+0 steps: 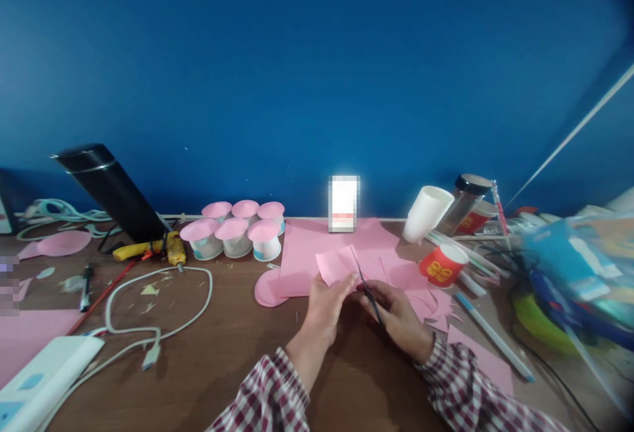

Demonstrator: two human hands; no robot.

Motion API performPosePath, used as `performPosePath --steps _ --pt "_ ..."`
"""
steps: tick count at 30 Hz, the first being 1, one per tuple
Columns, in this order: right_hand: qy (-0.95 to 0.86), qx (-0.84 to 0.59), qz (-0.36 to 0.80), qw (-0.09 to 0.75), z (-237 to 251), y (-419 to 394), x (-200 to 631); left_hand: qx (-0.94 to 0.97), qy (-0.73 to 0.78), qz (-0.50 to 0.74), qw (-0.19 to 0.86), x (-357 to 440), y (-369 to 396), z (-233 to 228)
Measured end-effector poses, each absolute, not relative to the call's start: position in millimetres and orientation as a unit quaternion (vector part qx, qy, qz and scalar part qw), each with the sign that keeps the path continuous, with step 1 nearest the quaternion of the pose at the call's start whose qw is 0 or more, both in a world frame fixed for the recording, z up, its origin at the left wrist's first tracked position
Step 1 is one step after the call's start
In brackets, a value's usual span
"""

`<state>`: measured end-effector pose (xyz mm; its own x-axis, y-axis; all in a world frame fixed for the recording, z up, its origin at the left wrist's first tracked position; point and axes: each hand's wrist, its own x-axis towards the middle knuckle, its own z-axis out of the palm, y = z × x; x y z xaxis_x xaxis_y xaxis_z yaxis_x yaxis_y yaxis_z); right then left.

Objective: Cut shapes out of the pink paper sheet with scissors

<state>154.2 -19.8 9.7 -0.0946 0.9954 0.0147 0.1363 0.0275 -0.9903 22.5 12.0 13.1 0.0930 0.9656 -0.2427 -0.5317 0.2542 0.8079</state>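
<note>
Blue wall fills the upper frame; brown counter (238,346) below, cluttered. At lower centre my left hand (324,310) pinches a pink paper piece (341,263), fingers closed on its near edge. My right hand (396,316) is closed around scissors (367,290), blades running up into the paper. Larger pink sheet (307,247) lies flat just behind. Six pink-topped cups (235,227) cluster centre-left; red cup (442,265) sits right of the sheet.
</note>
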Motion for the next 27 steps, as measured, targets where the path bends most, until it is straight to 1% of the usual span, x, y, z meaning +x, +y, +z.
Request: performPosePath --steps 12,27 --pt "-0.563 -0.506 0.479 0.445 12.8 -20.5 153.0 0.224 0.422 0.566 0.672 24.1 12.3 9.7" --pt "-0.573 -0.491 0.480 0.448 7.5 -20.2 154.5 0.235 0.448 0.556 0.660 24.2 12.2 4.6"
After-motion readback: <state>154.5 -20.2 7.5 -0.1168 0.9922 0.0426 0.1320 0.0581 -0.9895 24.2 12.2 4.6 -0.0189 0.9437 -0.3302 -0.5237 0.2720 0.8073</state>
